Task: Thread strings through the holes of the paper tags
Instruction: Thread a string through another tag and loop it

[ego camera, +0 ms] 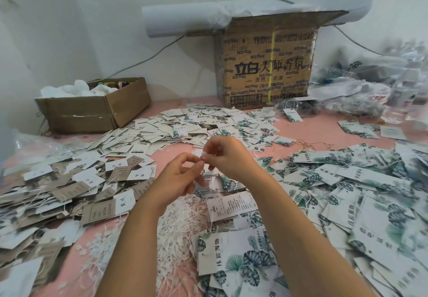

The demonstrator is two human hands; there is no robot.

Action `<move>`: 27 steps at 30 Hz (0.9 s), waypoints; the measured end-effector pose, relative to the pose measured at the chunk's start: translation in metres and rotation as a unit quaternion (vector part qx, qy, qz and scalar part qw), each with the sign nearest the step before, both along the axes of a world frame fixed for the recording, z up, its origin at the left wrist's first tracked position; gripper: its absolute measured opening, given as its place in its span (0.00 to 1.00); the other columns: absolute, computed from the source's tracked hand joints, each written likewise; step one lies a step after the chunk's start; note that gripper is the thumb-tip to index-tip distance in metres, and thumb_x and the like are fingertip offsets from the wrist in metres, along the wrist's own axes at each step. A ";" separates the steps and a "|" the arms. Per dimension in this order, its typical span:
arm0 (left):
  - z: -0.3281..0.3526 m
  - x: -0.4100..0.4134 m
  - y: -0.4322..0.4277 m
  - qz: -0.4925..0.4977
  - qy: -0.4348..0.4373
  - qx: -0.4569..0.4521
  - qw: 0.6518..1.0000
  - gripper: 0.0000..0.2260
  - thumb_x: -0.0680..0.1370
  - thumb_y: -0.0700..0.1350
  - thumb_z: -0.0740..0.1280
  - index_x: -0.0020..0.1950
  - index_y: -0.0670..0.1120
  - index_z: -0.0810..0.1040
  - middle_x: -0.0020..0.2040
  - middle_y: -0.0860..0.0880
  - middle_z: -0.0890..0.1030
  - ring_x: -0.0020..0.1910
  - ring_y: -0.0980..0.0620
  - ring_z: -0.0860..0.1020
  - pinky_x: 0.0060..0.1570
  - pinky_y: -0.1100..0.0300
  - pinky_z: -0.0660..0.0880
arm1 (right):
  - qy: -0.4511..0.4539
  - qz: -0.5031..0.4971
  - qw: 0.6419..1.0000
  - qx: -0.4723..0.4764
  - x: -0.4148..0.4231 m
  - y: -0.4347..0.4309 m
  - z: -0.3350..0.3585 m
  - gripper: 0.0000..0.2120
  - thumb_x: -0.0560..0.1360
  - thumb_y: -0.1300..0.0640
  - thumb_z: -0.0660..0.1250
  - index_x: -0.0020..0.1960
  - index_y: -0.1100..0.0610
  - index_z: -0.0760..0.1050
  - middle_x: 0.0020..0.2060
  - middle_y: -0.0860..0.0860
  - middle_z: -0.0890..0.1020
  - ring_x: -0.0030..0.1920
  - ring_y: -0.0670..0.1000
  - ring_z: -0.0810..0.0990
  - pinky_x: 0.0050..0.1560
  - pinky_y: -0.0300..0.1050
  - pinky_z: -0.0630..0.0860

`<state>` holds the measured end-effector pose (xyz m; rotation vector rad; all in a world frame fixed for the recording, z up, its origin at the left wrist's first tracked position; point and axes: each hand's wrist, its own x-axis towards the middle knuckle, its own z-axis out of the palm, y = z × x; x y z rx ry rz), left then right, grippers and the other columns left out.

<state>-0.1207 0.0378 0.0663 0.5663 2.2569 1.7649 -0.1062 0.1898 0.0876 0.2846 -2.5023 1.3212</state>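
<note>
Two hands are meeting in mid-air above the pink tabletop (319, 130), near the middle of the view. We are curling our left hand (179, 177), with thumb and forefinger pinching a pale scrap (201, 157). Our right hand (225, 157) is pinching the same scrap from the other side, and the fingertips of both hands are almost touching. The scrap is too blurred for us to tell whether it is string or tag.

Directly beneath our hands, the loose white strings (180, 225) are lying in a tangled heap. A text-printed paper tag (231, 205) is lying face up just to the right of that heap, under our right wrist. Leaf-printed tags (347, 187) are lying in a thick pile to our right, and brown and white tags (69, 185) are lying heaped to our left. More tags (185, 123) are lying scattered beyond our hands. Farther back, a large cardboard box (266, 65) and a small open box (92, 111) are standing by the wall.
</note>
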 end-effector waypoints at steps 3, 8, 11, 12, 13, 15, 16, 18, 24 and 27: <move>-0.003 -0.001 0.001 0.015 0.027 -0.023 0.999 0.07 0.79 0.45 0.63 0.46 0.43 0.76 0.25 0.53 0.73 0.22 0.59 0.66 0.24 0.70 0.63 | -0.015 -0.020 0.994 -0.103 0.001 0.000 0.002 0.08 0.75 0.63 0.66 0.39 0.56 0.71 0.36 0.54 0.81 0.37 0.53 0.80 0.39 0.47 0.76; -0.006 -0.005 -0.003 0.023 0.038 -0.039 0.998 0.09 0.79 0.45 0.63 0.43 0.42 0.78 0.24 0.55 0.71 0.22 0.60 0.65 0.23 0.71 0.62 | -0.048 -0.001 0.879 -0.475 0.002 0.005 0.009 0.07 0.81 0.63 0.55 0.43 0.59 0.65 0.38 0.58 0.81 0.37 0.55 0.82 0.44 0.48 0.80; -0.007 -0.006 -0.005 0.021 0.045 -0.050 0.998 0.09 0.78 0.46 0.64 0.42 0.43 0.79 0.24 0.55 0.72 0.21 0.61 0.65 0.23 0.71 0.62 | -0.014 -0.041 0.811 -0.584 0.001 0.010 0.012 0.08 0.82 0.62 0.50 0.45 0.58 0.62 0.34 0.57 0.79 0.31 0.53 0.82 0.37 0.46 0.82; -0.007 -0.007 -0.006 0.023 0.047 -0.055 0.997 0.09 0.78 0.46 0.65 0.41 0.44 0.80 0.25 0.54 0.73 0.21 0.61 0.65 0.23 0.71 0.62 | -0.008 -0.056 0.799 -0.599 0.001 0.012 0.012 0.08 0.82 0.62 0.50 0.45 0.58 0.62 0.32 0.55 0.78 0.28 0.51 0.80 0.33 0.44 0.80; -0.008 -0.007 -0.008 0.027 0.046 -0.059 0.997 0.09 0.77 0.47 0.66 0.41 0.44 0.80 0.26 0.54 0.73 0.21 0.61 0.65 0.23 0.70 0.62 | -0.006 -0.069 0.794 -0.604 0.001 0.014 0.012 0.08 0.82 0.61 0.50 0.45 0.58 0.62 0.31 0.54 0.76 0.26 0.49 0.77 0.29 0.41 0.77; -0.008 -0.008 -0.009 0.037 0.047 -0.065 0.996 0.08 0.76 0.47 0.67 0.42 0.45 0.81 0.26 0.55 0.75 0.21 0.61 0.65 0.23 0.70 0.62 | -0.005 -0.093 0.807 -0.584 0.001 0.016 0.010 0.09 0.82 0.62 0.51 0.43 0.57 0.62 0.30 0.51 0.72 0.23 0.45 0.68 0.23 0.36 0.67; -0.008 -0.008 -0.010 0.042 0.050 -0.069 0.996 0.07 0.76 0.47 0.67 0.42 0.45 0.81 0.25 0.55 0.75 0.21 0.62 0.66 0.23 0.70 0.62 | -0.006 -0.109 0.822 -0.559 0.001 0.017 0.009 0.09 0.82 0.62 0.52 0.43 0.56 0.62 0.30 0.51 0.70 0.22 0.44 0.64 0.22 0.35 0.62; -0.008 -0.009 -0.010 0.051 0.056 -0.071 0.995 0.07 0.76 0.47 0.67 0.42 0.45 0.80 0.25 0.55 0.75 0.21 0.62 0.66 0.24 0.69 0.62 | -0.015 -0.139 0.864 -0.483 0.001 0.019 0.009 0.09 0.79 0.66 0.53 0.43 0.55 0.64 0.31 0.50 0.70 0.23 0.44 0.63 0.21 0.34 0.60; -0.007 -0.008 -0.004 0.062 0.074 -0.050 0.994 0.07 0.77 0.47 0.67 0.42 0.46 0.81 0.24 0.57 0.72 0.22 0.61 0.66 0.24 0.70 0.63 | -0.140 -0.015 0.990 -0.006 0.007 0.018 0.009 0.05 0.76 0.58 0.64 0.52 0.55 0.73 0.43 0.49 0.78 0.34 0.44 0.75 0.25 0.30 0.66; -0.007 -0.007 0.001 0.064 0.086 -0.053 0.993 0.07 0.78 0.46 0.66 0.41 0.47 0.80 0.24 0.57 0.71 0.23 0.61 0.65 0.27 0.66 0.63 | -0.148 0.055 0.983 0.097 0.006 0.006 0.003 0.07 0.74 0.54 0.67 0.49 0.55 0.80 0.43 0.51 0.82 0.43 0.49 0.79 0.42 0.42 0.75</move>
